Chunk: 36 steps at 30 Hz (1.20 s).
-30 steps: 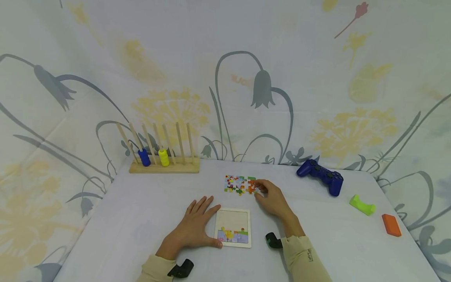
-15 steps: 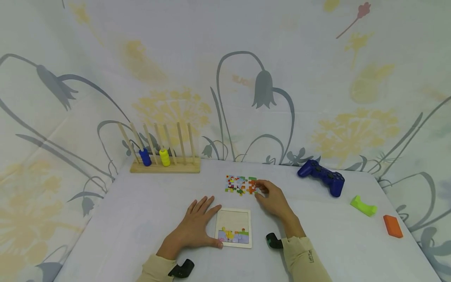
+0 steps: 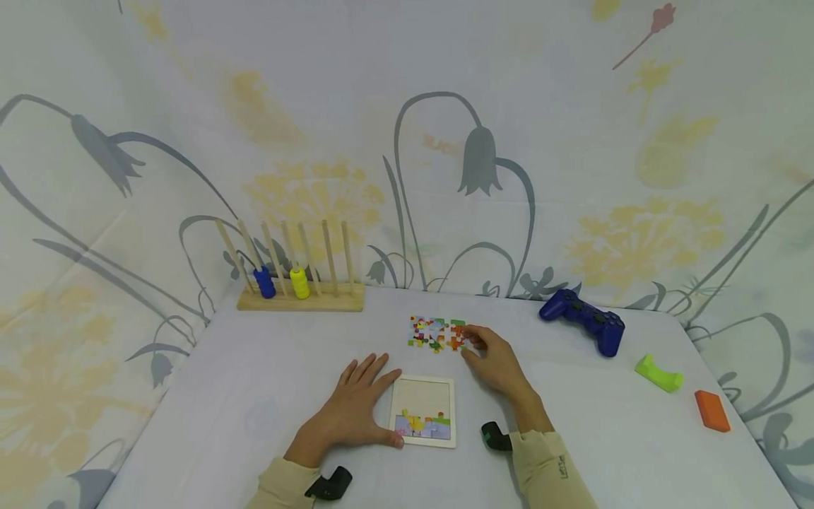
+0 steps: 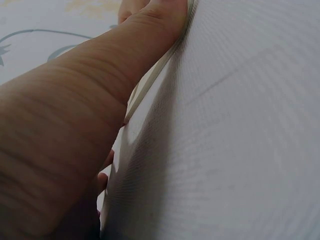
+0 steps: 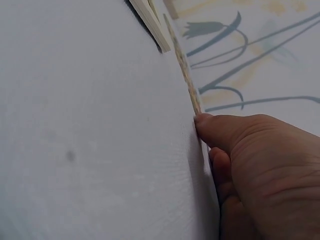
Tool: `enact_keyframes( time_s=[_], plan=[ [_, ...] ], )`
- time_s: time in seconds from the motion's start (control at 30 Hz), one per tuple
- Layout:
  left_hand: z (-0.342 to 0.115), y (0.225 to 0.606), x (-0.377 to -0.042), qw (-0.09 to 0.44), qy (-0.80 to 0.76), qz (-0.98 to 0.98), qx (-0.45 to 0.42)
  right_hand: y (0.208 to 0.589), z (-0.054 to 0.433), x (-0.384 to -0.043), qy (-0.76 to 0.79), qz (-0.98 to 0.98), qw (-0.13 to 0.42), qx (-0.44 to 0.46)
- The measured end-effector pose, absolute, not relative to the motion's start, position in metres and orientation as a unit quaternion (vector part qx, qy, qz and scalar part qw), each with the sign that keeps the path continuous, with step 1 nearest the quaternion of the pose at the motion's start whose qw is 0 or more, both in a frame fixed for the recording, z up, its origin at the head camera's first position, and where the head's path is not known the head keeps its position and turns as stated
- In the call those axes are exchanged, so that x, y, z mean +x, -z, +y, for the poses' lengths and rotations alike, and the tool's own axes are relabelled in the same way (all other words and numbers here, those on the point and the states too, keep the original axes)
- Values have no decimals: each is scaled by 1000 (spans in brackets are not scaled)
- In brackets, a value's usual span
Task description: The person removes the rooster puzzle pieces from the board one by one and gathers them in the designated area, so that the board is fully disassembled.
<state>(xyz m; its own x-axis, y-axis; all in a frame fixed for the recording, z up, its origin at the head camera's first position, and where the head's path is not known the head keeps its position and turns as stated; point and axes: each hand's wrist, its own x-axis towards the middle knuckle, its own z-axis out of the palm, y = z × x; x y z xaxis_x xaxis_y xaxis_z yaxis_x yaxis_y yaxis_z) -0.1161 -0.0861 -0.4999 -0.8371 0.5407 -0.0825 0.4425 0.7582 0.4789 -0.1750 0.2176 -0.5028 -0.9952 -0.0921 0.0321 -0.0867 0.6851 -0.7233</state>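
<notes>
A square, light wooden puzzle tray [image 3: 420, 379] lies on the table in the head view, with joined jigsaw pieces [image 3: 422, 426] along its near side. My left hand [image 3: 353, 408] is spread flat at its left edge, thumb on the near corner and index finger by the far corner. Beyond the tray lies a patch of colourful jigsaw pieces [image 3: 429, 331]. At the right end of this patch, my right hand [image 3: 492, 359] holds an orange and green puzzle piece [image 3: 457, 332] between thumb and fingers. The right wrist view shows the thumb [image 5: 212, 125] at the patch's edge.
A wooden peg rack [image 3: 305, 302] with blue rings [image 3: 264, 283] and yellow rings [image 3: 299, 283] stands at the back left. To the right lie a blue game controller [image 3: 584, 322], a green curved block [image 3: 658, 373] and an orange block [image 3: 712, 411].
The head view has drifted slightly, so everything sits a little further right. Both hands, the tray and the pieces keep their places relative to each other.
</notes>
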Motion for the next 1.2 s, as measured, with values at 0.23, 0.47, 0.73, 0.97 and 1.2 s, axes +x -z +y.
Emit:
enact_keyframes(
  time_s=[0.23,0.47,0.73,0.97,1.2],
  plan=[
    [-86,499,-116,112,-225,931,265,503,217,-171,399,916,-5,-38],
    [-84,496,-116,115,-226,930,265,507,215,-162,407,913,-23,-28],
    [-85,495,-115,115,-223,932,261,510,207,-146,404,913,-38,-38],
    [-86,499,-116,113,-227,931,263,504,194,-128,384,920,-47,-62],
    [-86,503,-117,107,-218,933,267,490,169,-110,372,914,-23,-163]
  ],
)
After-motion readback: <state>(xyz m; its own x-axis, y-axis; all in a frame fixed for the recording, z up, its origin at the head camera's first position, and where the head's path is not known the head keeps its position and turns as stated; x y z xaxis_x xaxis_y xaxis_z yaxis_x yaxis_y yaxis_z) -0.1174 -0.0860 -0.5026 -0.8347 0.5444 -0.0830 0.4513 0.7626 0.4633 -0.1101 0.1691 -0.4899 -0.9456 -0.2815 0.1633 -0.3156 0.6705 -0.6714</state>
